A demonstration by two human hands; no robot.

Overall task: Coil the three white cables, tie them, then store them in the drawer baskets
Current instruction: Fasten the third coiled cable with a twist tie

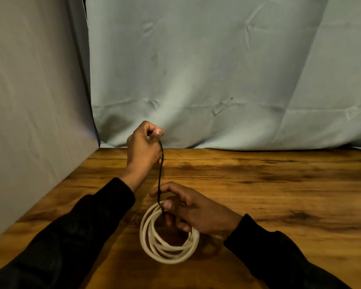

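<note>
Head view: a coiled white cable (169,236) lies on the table (279,195). Right hand (194,209) pinches coil and black tie (161,174); left hand (144,144), closed, pulls it taut. Tying underway; knotting likely next.

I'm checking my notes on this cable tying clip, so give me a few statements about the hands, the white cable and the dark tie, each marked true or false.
1. The coiled white cable lies on the wooden table. True.
2. The left hand pulls a thin black string tie upward. True.
3. The right hand is raised well away from the coil. False: it holds the coil's top.
4. Three coils are visible. False: only one.
5. The string is red. False: it is black.
</note>
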